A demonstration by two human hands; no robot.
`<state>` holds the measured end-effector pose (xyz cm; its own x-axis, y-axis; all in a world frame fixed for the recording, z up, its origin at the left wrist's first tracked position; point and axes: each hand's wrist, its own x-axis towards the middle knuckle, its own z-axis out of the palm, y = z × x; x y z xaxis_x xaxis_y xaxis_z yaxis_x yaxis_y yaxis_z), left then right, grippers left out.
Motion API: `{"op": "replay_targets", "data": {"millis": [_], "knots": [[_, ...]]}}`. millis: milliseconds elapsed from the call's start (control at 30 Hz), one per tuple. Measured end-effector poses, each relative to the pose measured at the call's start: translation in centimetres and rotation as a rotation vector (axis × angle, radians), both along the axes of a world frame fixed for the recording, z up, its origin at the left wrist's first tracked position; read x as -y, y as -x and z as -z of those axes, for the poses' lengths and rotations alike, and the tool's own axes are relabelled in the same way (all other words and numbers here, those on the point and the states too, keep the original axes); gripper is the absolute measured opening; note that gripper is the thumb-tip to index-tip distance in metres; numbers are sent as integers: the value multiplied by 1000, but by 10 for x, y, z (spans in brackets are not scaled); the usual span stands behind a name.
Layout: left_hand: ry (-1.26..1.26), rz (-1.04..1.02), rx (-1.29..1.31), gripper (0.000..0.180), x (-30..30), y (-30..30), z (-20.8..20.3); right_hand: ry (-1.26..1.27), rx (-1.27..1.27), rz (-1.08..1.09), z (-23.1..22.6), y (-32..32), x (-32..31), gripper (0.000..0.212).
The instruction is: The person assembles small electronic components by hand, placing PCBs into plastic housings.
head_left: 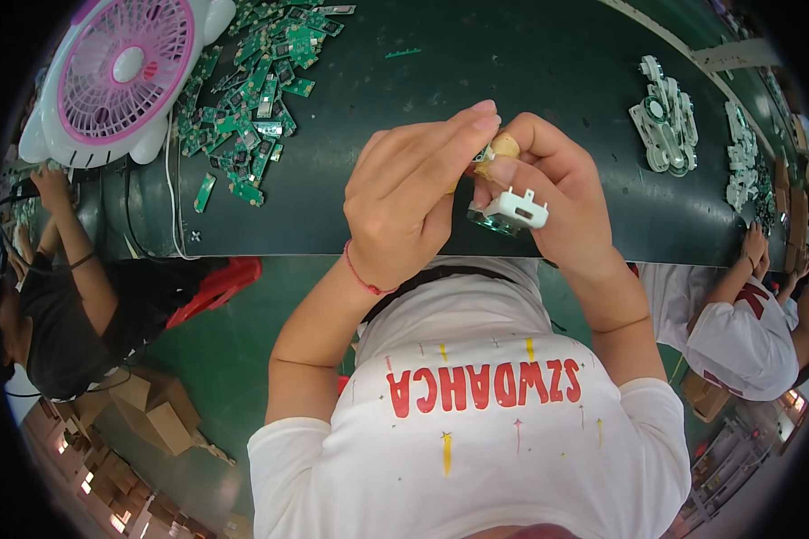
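Over the near edge of the dark table, my two hands meet at the fingertips. My right hand [557,193] is closed round a small white plastic housing [521,210] with a slot and prongs; a clear greenish part [493,221] shows beneath it. Pale yellow finger cots [505,146] cover fingertips there. Fingers pressed together, my left hand [404,184] reaches across to the right fingertips. A sliver of a green circuit board [484,154] shows between the hands; the left fingers hide most of it, and their exact grip is out of sight.
Many loose green circuit boards [261,108] lie heaped at the left, beside a white and pink fan [130,67]. A white cable [173,193] runs down the table. White plastic housings [665,121] are piled at the right. Co-workers sit on both sides.
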<state>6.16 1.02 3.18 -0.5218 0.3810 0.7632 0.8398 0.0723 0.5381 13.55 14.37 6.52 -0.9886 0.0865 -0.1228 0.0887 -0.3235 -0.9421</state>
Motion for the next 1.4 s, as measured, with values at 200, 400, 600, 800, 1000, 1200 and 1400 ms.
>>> {"op": "replay_targets", "data": {"millis": [200, 400, 600, 800, 1000, 1200, 1400], "knots": [[-27, 19, 37, 43, -3, 0, 3, -76, 2, 5, 5, 0, -3, 9], [-6, 59, -106, 39, 2, 10, -5, -40, -68, -61, -3, -3, -5, 6], [-14, 95, -122, 41, 9, 2, -11, 3, -42, -169, -13, -8, -6, 7], [-23, 37, -184, 42, 6, -4, -13, 141, -75, -133, -14, -14, -3, 6], [47, 21, -154, 45, 7, -6, -15, -103, -55, 7, -25, -13, 1, 6], [113, 48, -36, 45, 8, -6, -6, -119, 6, -53, -15, 0, -7, 4], [106, 68, 704, 43, 4, -5, 10, -584, -423, 132, 5, 10, -24, 8]]}}
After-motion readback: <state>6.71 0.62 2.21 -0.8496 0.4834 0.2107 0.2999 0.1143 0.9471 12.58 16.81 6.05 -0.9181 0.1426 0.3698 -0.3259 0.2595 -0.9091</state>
